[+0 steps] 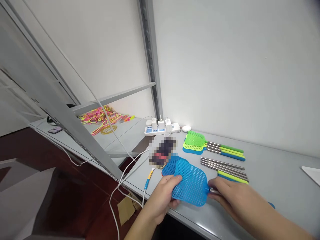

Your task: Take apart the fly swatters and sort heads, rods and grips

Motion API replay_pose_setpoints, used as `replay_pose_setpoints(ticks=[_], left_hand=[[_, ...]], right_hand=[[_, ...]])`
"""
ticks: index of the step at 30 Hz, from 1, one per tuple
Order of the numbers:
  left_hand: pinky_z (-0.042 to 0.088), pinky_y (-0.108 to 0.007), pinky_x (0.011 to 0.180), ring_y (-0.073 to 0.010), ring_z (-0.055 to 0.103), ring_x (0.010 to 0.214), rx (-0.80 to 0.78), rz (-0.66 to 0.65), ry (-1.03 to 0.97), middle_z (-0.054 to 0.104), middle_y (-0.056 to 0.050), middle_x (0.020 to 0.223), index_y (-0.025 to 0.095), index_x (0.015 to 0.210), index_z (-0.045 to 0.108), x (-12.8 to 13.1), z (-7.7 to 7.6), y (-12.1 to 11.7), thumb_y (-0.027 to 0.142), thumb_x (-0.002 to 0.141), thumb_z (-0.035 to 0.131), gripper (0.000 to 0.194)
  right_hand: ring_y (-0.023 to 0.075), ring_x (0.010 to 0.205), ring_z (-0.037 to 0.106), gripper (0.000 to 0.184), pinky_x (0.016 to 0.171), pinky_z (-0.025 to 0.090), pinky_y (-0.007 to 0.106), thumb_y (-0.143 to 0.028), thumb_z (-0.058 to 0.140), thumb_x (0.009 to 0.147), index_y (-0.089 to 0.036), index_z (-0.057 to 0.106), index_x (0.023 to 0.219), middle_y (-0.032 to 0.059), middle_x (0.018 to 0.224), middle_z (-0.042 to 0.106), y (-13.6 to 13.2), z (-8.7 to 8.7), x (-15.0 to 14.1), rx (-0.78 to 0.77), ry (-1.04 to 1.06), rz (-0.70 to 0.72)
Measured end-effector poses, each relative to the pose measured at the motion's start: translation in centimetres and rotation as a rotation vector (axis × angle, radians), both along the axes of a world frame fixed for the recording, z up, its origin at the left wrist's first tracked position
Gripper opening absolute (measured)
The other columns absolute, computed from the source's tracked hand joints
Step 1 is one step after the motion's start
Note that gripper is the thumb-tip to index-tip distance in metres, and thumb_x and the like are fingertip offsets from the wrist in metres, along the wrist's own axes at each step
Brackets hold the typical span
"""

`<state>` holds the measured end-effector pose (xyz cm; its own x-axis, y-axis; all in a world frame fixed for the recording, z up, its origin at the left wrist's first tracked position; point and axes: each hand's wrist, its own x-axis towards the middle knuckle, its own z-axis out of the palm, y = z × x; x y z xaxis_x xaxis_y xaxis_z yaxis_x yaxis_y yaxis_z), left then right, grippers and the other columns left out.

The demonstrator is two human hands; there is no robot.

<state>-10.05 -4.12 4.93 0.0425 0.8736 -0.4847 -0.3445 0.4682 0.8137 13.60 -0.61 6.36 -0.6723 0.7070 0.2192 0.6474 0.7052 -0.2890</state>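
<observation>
A blue fly swatter head [191, 185] with a mesh of small holes is held above the front of the grey table. My left hand [162, 196] pinches its left edge, thumb on top. At its neck, my right hand [232, 195] is closed around a thin metal rod [214, 191] that meets the head. Underneath and behind lies another blue mesh head [170, 165]. Beyond my right hand are several loose metal rods [222, 165] and yellow and blue handle grips [233, 178]. Farther back, green [196, 138], yellow and blue fly swatters lie stacked with rods and grips attached.
A power strip [177, 128] with chargers stands by the wall. A blurred-out dark object [163, 151] and white cables lie at left. A grey metal post [82, 133] rises beside the table; a colourful pile [105, 115] rests on the neighbouring surface. Cardboard [125, 208] is below.
</observation>
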Motion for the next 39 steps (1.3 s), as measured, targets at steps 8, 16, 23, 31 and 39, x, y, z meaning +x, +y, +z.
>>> replay_pose_setpoints(ticks=[8,16,23,31,39], left_hand=[[0.03,-0.019,0.045,-0.0067,0.038,0.05,0.221,-0.021,0.286,0.048,0.006,0.078,0.025,0.114,0.05,-2.5,-0.4,-0.2,0.051,0.089,0.056,0.036],[0.05,-0.035,0.077,-0.0213,0.062,0.089,0.446,0.093,1.123,0.053,-0.008,0.122,0.027,0.13,0.049,-2.9,0.8,-1.4,0.037,0.096,0.046,0.035],[0.053,-0.035,0.068,-0.0248,0.064,0.093,0.532,-0.016,1.303,0.054,-0.01,0.12,0.025,0.122,0.055,-2.1,-0.3,-1.1,0.033,0.096,0.045,0.029],[0.043,-0.045,0.101,-0.0257,0.049,0.119,0.843,-0.082,1.014,0.052,-0.011,0.127,0.024,0.131,0.047,2.0,0.3,-1.9,0.024,0.095,0.047,0.037],[0.049,-0.036,0.077,-0.0219,0.064,0.087,0.74,-0.207,0.421,0.067,-0.01,0.097,0.018,0.137,0.032,12.4,1.0,-2.6,0.045,0.099,0.036,0.046]], right_hand=[[0.0229,0.067,0.069,0.022,0.055,0.044,0.031,-0.04,0.043,0.098,-0.025,0.057,0.089,0.0013,0.079,0.073,2.0,-0.3,-2.3,-0.14,-0.022,-0.097],[0.0229,0.069,0.066,0.027,0.059,0.041,0.031,-0.041,0.042,0.099,-0.023,0.055,0.085,0.0037,0.078,0.07,4.1,-1.4,-4.7,-0.19,-0.072,-0.164],[0.0242,0.074,0.068,0.022,0.061,0.042,0.031,-0.04,0.048,0.098,-0.023,0.061,0.093,0.0037,0.081,0.071,4.4,-2.3,-5.6,-0.153,-0.094,-0.143],[0.0197,0.07,0.059,0.035,0.064,0.043,0.032,-0.046,0.038,0.099,-0.024,0.06,0.082,0.0022,0.076,0.063,2.1,0.9,-3.6,-0.384,0.292,-0.157],[0.0147,0.058,0.034,0.035,0.056,0.046,0.03,-0.048,0.044,0.096,-0.024,0.047,0.07,-0.0031,0.063,0.029,-2.4,4.5,0.0,-0.904,1.46,-0.32]])
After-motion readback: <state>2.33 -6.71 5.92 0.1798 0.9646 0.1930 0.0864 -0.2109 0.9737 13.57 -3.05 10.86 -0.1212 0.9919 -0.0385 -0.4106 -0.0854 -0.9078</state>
